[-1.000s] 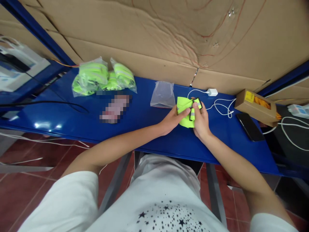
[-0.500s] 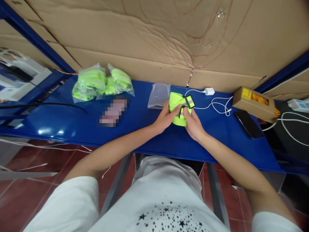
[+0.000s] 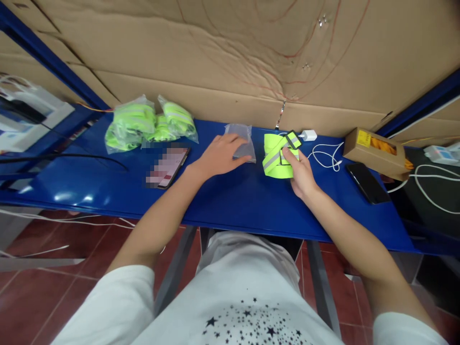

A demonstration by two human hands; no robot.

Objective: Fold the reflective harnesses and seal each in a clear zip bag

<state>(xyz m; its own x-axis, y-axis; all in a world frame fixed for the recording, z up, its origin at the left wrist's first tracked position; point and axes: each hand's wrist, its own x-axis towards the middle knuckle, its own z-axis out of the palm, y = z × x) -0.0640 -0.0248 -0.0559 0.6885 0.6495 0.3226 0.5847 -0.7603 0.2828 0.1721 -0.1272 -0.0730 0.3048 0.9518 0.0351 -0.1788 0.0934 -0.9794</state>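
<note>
In my right hand (image 3: 302, 173) is a folded neon-yellow reflective strap (image 3: 278, 160) with grey stripes and black buckles, my thumb pressed on its front. My left hand (image 3: 224, 154) is over a clear plastic bag (image 3: 245, 139) lying flat at the back of the blue table. Its fingers are spread, with thumb and fingertips at the bag; whether they touch it I cannot tell. Several clear bags of the same neon straps (image 3: 134, 120) are heaped at the back left.
A phone (image 3: 167, 167) with a lit, blurred screen lies left of my left hand. To the right are a white charger (image 3: 308, 135) with its cable, a black phone (image 3: 367, 183) and a cardboard box (image 3: 377, 151) with orange contents. A cardboard wall (image 3: 179, 57) stands behind the blue table (image 3: 230, 206).
My left hand has let go of the strap and moved left to the plastic bag, its fingers opening. My right hand has shifted slightly right, still holding the strap.
</note>
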